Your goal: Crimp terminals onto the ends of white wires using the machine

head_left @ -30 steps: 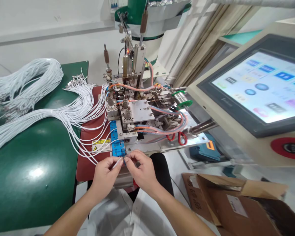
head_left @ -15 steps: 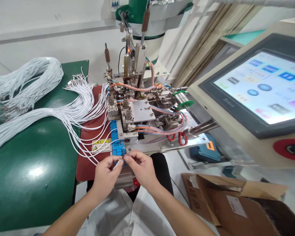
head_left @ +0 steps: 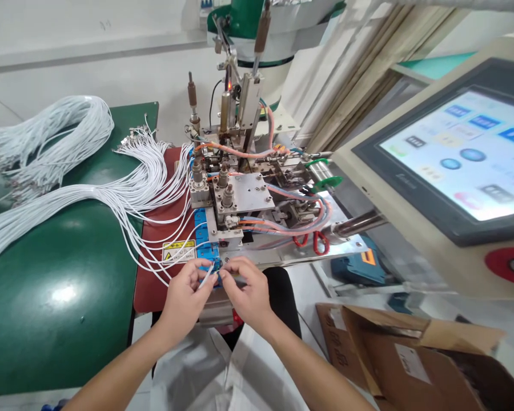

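At the upper left of the frame a looped bundle of white cables [head_left: 75,123] lies on the green counter [head_left: 38,325], and below it a long sheaf of white cables [head_left: 88,193] sweeps in from the left edge. Its strands fan out over a red-brown board [head_left: 148,294] left of centre, several crossing near a yellow-and-white warning label [head_left: 179,251]. Just below the frame's centre, the left hand [head_left: 184,294] has its thumb and fingers clamped on a single white cable [head_left: 206,274]. The visible stretch of that cable slants up and to the right, its upper end close to the lower part of a row of blue cable holders [head_left: 203,234]; the row runs roughly up and down the frame, so the cable's long axis lies at an angle to it. The left hand is the nearer to the cable. The right hand [head_left: 246,291] faces it from the other side, its thumb and forefinger tips near each other just beside the cable end; whether they pinch anything is too small to tell. Above the hands, at centre, stands the metal bench machine [head_left: 251,194], with a green-flanged spool [head_left: 321,172] to its right. Farther right, an open cardboard box [head_left: 394,348] sits low in the frame, under a tilted touchscreen [head_left: 458,157] with a red stop button [head_left: 499,264] at the right edge.
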